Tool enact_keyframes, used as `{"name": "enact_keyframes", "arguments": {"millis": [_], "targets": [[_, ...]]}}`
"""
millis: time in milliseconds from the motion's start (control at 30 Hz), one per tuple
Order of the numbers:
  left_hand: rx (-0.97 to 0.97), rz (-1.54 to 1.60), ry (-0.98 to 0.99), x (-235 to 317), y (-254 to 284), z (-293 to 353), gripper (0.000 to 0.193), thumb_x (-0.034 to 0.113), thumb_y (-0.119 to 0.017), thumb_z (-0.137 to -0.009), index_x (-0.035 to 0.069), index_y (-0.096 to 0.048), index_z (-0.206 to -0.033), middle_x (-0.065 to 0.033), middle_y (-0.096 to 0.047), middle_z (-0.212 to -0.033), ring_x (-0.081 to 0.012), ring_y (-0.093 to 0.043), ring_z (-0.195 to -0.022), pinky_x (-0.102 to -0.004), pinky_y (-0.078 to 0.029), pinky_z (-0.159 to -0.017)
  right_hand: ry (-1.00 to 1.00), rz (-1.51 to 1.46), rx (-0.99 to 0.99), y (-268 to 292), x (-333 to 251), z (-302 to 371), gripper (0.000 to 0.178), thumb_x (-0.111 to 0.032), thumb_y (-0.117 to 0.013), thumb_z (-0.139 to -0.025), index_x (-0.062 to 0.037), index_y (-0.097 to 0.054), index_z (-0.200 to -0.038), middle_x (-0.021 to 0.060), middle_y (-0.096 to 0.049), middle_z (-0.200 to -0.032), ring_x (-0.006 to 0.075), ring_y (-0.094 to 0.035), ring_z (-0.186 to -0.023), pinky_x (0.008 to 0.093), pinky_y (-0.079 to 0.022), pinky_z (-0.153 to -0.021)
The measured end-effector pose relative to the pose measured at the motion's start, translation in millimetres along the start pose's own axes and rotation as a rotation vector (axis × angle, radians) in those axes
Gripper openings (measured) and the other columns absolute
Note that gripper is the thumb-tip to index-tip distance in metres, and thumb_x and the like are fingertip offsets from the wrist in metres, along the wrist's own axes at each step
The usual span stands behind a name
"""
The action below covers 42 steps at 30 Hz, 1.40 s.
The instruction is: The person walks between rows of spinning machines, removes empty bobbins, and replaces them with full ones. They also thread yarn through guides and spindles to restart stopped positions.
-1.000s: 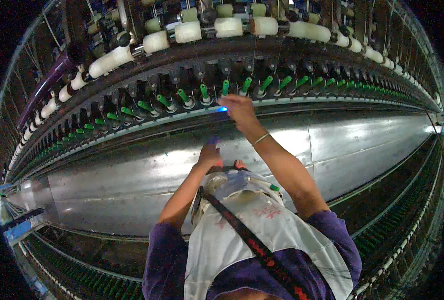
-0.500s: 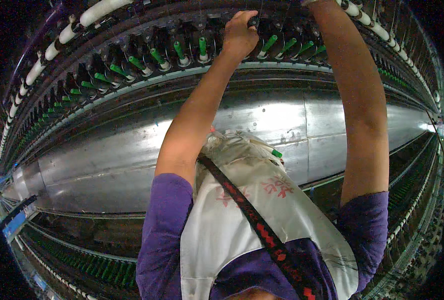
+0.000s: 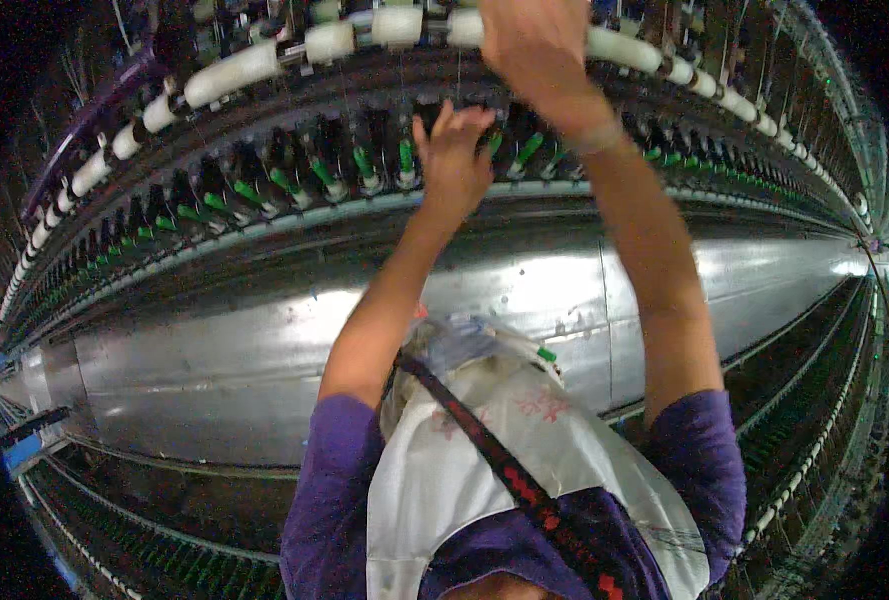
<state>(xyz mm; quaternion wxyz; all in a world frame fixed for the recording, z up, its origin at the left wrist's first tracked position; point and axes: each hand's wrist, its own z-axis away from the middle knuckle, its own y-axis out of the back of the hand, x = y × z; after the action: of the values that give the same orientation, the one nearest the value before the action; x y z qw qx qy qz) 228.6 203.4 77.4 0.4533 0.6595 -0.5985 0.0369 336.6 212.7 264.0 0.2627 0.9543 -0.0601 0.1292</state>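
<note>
My left hand is at the row of upright green bobbin tubes on a long spinning frame. Its fingers are spread, and I see nothing held between them. One green tube shows right beside its thumb side. Higher up and to the right, my right hand reaches across the row of white rollers. That hand is smeared by motion and its fingers run past the top edge, so what they do is hidden. A thin thread hangs down from the rollers above my left hand.
A metal floor runs along the aisle between the machines. Behind me another row of green tubes lines a second machine. My white apron bulges in front, with a green-tipped tube at its top.
The view has tilted up, showing more rollers. My left hand has opened from a pinch at a dark machine part. My right hand has swung left, over the rollers above it.
</note>
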Motion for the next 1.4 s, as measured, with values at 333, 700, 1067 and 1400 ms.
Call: {"name": "enact_keyframes", "arguments": {"millis": [333,700,1067,1400], "targets": [[-0.265,0.102,0.567,22,70,167,0.029,0.01,-0.068,-0.076,0.01,-0.064,-0.104,-0.0123,-0.063,-0.096,-0.0308,-0.062,-0.08,-0.0376,-0.051,-0.075,-1.094,-1.529,-0.676,35,-147,291,0.013,-0.007,-0.058,-0.083,-0.0033,-0.064,-0.094,0.0087,-0.064,-0.101,0.0198,-0.061,-0.093,0.0315,-0.049,-0.08],[0.044,-0.136,0.722,-6,169,278,0.014,0.021,-0.06,-0.081,0.01,-0.067,-0.08,-0.0068,-0.063,-0.083,-0.0287,-0.061,-0.081,-0.0382,-0.049,-0.068,-1.24,-1.897,-1.539,29,-274,249,0.035,-0.012,-0.058,-0.088,-0.0027,-0.053,-0.122,0.0079,-0.064,-0.104,0.0181,-0.062,-0.088,0.0305,-0.047,-0.08],[0.516,-0.211,1.123,-108,412,485,0.014,0.019,-0.066,-0.077,0.008,-0.072,-0.083,-0.0126,-0.064,-0.075,-0.0266,-0.063,-0.068,-0.0365,-0.05,-0.064,-0.722,-1.34,-1.903,-60,-547,237,0.014,-0.008,-0.06,-0.085,-0.0011,-0.066,-0.095,0.0047,-0.064,-0.079,0.0107,-0.056,-0.064,0.0234,-0.047,-0.06],[0.989,1.287,1.379,-232,568,563,0.027,0.018,-0.069,-0.08,0.006,-0.067,-0.104,-0.0031,-0.065,-0.097,-0.0143,-0.059,-0.093,-0.028,-0.045,-0.084,0.39,-1.781,-1.233,-3,-839,74,0.03,-0.009,-0.072,-0.074,-0.0105,-0.069,-0.104,0.0072,-0.061,-0.081,0.0188,-0.058,-0.073,0.0277,-0.046,-0.062]]}}
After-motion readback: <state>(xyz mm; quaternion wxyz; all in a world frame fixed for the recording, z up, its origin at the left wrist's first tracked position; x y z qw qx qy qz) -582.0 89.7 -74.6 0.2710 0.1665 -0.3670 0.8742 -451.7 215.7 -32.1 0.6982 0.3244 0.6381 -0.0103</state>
